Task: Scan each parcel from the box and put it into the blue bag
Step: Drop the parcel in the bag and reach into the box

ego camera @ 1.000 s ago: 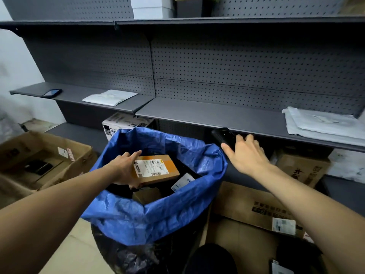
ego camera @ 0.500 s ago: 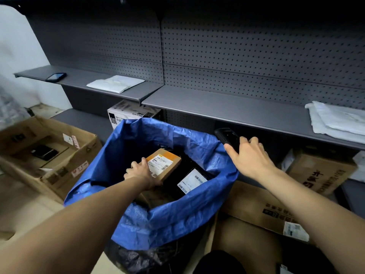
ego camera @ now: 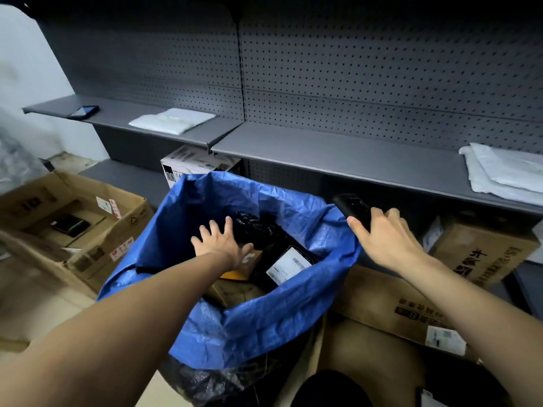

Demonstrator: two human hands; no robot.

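Parcel [ego camera: 238,270] sits inside the blue bag [ego camera: 264,327], tucked just under the left hand [ego camera: 221,241], which hovers over it with fingers spread, holding nothing. Right hand [ego camera: 385,237] grips a black scanner [ego camera: 354,207] at the bag's rim. White label on a black package [ego camera: 289,264] beside it, too blurry to read.
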